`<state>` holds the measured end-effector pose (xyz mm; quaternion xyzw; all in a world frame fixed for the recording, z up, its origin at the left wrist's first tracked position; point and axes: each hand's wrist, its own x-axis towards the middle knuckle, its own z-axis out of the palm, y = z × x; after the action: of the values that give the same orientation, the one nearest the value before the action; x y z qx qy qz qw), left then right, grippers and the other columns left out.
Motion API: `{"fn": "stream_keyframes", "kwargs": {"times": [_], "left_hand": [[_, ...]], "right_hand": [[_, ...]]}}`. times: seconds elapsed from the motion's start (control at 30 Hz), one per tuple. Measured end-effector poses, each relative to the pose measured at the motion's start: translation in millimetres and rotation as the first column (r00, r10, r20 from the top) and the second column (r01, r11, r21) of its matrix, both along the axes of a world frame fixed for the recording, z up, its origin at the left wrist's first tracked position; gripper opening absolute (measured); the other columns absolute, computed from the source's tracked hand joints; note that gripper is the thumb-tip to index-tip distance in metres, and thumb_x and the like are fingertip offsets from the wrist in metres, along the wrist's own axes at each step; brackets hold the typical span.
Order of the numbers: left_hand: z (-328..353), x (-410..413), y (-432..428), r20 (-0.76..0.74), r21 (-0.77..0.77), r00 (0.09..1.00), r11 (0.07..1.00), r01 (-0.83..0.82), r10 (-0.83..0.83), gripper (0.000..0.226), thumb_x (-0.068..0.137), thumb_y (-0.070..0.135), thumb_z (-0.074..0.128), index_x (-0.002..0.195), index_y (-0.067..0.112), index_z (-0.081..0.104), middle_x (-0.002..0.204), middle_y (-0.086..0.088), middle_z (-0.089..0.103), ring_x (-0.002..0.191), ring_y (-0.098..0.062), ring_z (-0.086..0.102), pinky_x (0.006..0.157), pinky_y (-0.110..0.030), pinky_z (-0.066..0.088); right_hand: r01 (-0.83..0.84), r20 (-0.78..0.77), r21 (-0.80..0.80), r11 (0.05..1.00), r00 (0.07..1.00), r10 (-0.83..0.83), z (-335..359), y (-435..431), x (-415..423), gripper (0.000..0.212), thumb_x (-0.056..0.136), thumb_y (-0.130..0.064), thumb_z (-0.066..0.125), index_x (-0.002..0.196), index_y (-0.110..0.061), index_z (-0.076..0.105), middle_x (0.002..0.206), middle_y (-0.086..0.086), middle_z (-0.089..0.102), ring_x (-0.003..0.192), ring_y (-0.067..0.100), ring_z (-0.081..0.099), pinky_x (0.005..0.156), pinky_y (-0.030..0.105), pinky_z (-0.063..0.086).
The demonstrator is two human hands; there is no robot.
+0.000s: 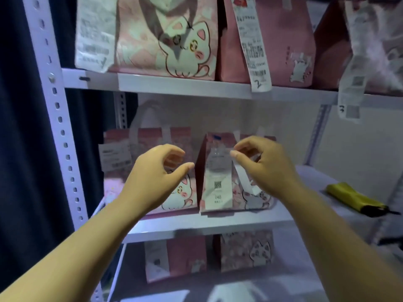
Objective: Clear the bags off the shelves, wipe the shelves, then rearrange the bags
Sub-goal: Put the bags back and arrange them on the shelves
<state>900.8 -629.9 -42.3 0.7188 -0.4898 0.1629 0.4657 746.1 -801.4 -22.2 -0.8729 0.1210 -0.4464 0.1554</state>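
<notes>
Two pink cat-print bags stand side by side on the middle shelf. My left hand hovers in front of the left bag, fingers curled and apart, holding nothing. My right hand is at the right bag, thumb and fingers pinched near its white strap and receipt; whether it grips the strap is unclear. More pink bags sit on the top shelf, such as the large cat bag, and on the lower shelf, like the smaller bag.
A yellow and black cloth lies on the right part of the middle shelf. Long paper receipts hang from the upper bags over the shelf edge. The white perforated upright stands at left, with a dark curtain beyond it.
</notes>
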Motion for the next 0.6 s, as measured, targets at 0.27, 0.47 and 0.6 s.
{"fn": "stream_keyframes", "kwargs": {"times": [0.27,0.47,0.6], "left_hand": [[-61,-11,-31,-0.248,0.097,0.968,0.992,0.075,-0.049,0.013,0.078,0.034,0.070,0.087,0.027,0.064,0.076,0.011,0.067,0.070,0.002,0.059,0.060,-0.009,0.043],[-87,-14,-62,-0.303,0.148,0.952,0.989,0.002,0.044,0.012,0.079,0.036,0.069,0.087,0.029,0.064,0.077,0.013,0.066,0.073,-0.002,0.061,0.061,-0.015,0.044],[-99,-19,-91,-0.278,0.119,0.953,0.989,-0.092,0.122,0.025,0.080,0.033,0.068,0.102,0.024,0.062,0.090,0.010,0.065,0.080,0.000,0.059,0.063,-0.014,0.041]], "right_hand": [[0.112,-0.194,0.159,0.981,0.978,-0.080,-59,-36,-42,0.009,0.084,-0.035,0.063,0.083,-0.027,0.067,0.075,-0.016,0.065,0.072,-0.002,0.058,0.063,0.017,0.046],[0.207,-0.241,0.240,0.948,0.959,-0.149,-93,-83,-61,0.005,0.084,-0.033,0.065,0.080,-0.030,0.065,0.074,-0.017,0.064,0.070,-0.006,0.056,0.055,0.010,0.037],[0.243,-0.199,0.303,0.921,0.962,-0.188,-111,-120,-66,0.003,0.083,-0.028,0.065,0.081,-0.029,0.063,0.074,-0.018,0.062,0.070,-0.003,0.057,0.058,0.012,0.037]]}}
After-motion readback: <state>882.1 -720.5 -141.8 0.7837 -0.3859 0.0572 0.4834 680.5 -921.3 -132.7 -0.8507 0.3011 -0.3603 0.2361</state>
